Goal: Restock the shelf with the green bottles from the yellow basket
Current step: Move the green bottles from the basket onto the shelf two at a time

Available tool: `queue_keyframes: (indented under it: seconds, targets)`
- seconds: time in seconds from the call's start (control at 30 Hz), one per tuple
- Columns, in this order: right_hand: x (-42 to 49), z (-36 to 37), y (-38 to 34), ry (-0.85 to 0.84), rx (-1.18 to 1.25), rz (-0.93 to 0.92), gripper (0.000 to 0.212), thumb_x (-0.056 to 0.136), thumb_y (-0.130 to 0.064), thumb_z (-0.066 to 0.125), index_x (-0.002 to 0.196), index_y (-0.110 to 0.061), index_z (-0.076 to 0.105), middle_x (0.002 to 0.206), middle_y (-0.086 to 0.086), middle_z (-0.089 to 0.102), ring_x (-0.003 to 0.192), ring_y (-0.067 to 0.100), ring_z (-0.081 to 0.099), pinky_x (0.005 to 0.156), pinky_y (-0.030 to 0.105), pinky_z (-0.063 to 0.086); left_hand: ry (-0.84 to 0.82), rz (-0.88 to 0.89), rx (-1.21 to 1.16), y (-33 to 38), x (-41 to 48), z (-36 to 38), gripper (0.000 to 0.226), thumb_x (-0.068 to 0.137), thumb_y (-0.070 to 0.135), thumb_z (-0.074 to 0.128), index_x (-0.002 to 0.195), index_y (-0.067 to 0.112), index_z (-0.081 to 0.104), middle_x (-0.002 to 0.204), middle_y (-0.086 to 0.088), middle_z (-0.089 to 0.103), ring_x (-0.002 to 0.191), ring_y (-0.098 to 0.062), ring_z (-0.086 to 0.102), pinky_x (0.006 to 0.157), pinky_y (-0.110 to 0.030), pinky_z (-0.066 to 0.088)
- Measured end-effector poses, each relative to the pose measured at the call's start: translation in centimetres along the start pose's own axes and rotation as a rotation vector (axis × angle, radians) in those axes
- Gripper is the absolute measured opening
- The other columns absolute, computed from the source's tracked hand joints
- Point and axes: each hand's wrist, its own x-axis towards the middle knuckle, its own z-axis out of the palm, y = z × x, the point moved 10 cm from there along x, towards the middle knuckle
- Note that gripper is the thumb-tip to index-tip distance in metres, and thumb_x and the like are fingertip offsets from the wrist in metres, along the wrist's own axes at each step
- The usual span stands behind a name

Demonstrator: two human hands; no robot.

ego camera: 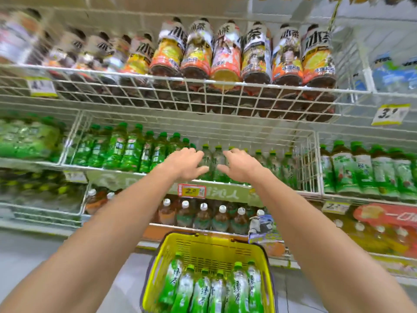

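left hand / right hand: both splayed, at shelf bottles | yellow basket: green bottles inside

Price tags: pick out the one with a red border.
The price tag on the shelf edge above the yellow basket; the other tags show no red.

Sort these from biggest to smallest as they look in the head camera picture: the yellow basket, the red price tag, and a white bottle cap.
1. yellow basket
2. red price tag
3. white bottle cap
The basket is nearest the camera, so it looks extra big.
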Motion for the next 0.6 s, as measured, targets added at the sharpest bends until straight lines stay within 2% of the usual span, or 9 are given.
queue_keyframes:
  seconds: [0.1, 0.23, 0.47, 0.6]
  targets:
    - [0.1, 1.7, -4.4, 0.007, 0.038, -0.070, 0.066, 0.100, -0.055, 0.045, 0.149, -0.010, 0.040, 0.146, 0.018, 0.045, 0.133, 0.038, 0.045, 0.106, 0.052, 0.042, -0.037, -0.070, 0.014, -3.9, -2.9, 1.8, 0.064, 0.098, 0.061, 0.042, 0.139, 0.011, 0.047, 0.133, -0.015, 0.056, 0.126, -0.033, 0.052, 0.100, -0.049, 0.046]
    - [-1.0, 5.4, -6.5, -0.029, 0.065, -0.099, 0.067, 0.099, -0.056, 0.045, 0.148, -0.011, 0.041, 0.143, 0.017, 0.047, 0.132, 0.038, 0.047, 0.104, 0.052, 0.044, -0.083, -0.110, 0.007, -5.7, -5.6, 4.8, 0.064, 0.098, 0.060, 0.043, 0.136, 0.009, 0.049, 0.130, -0.018, 0.057, 0.123, -0.036, 0.053, 0.097, -0.047, 0.047]
    - [-4.0, 15.2, -5.8, -0.142, 0.164, -0.094, 0.057, 0.097, -0.054, 0.051, 0.136, -0.012, 0.052, 0.134, 0.015, 0.054, 0.124, 0.036, 0.052, 0.099, 0.049, 0.047, -0.218, -0.066, -0.109, -2.9, -6.5, 15.3, 0.058, 0.098, 0.057, 0.046, 0.132, 0.011, 0.052, 0.126, -0.019, 0.060, 0.121, -0.038, 0.055, 0.095, -0.048, 0.047]
    - [-5.8, 23.0, -4.4, -0.273, 0.211, -0.021, 0.061, 0.099, -0.053, 0.050, 0.143, -0.011, 0.049, 0.141, 0.016, 0.050, 0.130, 0.038, 0.049, 0.102, 0.049, 0.045, -0.342, -0.078, -0.160, -1.4, -7.0, 23.1, 0.058, 0.099, 0.057, 0.046, 0.131, 0.009, 0.052, 0.129, -0.020, 0.058, 0.123, -0.039, 0.053, 0.097, -0.046, 0.045]
